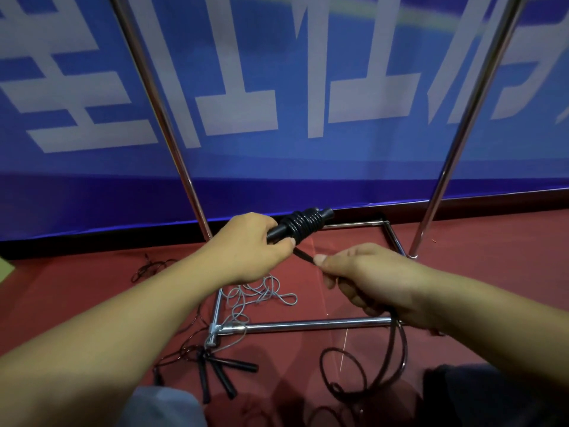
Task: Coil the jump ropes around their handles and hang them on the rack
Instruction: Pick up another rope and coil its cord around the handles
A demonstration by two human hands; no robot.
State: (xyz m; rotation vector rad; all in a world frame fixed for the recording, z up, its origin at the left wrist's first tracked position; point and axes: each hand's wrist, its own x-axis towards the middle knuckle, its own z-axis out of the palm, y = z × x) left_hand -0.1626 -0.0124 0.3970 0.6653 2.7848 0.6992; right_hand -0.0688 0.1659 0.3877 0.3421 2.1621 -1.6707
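A dark red floor [462,272] carried everything, meeting a blue banner wall along its far edge at twelve o'clock. The chrome rack base [308,325] stood on it near the centre, with a tangle of grey jump rope [261,294] lying over its left corner and black jump-rope handles [221,374] fanned out at seven o'clock. A loose dark rope loop [363,374] lay at five o'clock, and a thin dark rope tangle [151,268] rested at nine o'clock near the wall.
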